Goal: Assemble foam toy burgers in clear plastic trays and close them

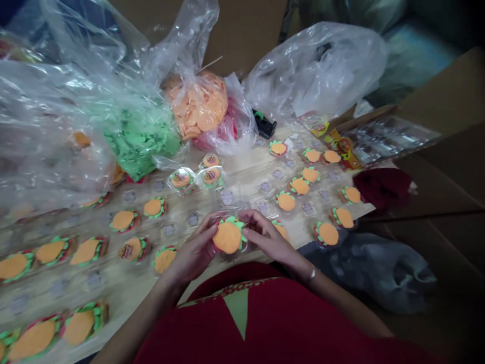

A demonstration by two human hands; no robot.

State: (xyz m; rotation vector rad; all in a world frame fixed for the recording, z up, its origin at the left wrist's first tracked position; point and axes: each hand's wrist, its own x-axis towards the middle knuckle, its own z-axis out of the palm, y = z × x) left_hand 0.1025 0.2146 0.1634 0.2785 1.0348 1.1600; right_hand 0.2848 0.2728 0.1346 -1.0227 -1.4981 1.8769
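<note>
A toy burger (228,235) with an orange bun top, a frilly green layer and a red edge sits between my two hands, close to my body. My left hand (196,251) grips its left side, thumb on the rim of the bun. On the right side, my right hand (265,235) holds it with bent fingers, the thumb near the green frill. Clear plastic seems to surround the burger's lower part. Just right of my right hand, another burger (279,229) is partly hidden. Near my left forearm lies a burger (165,259).
Rows of similar burgers and clear cups cover the table (246,169). Behind stand clear bags of green pieces (140,136) and orange discs (200,103). A black tape dispenser (265,125) stands beside them. An open carton (428,106) holding clear packaging is at right.
</note>
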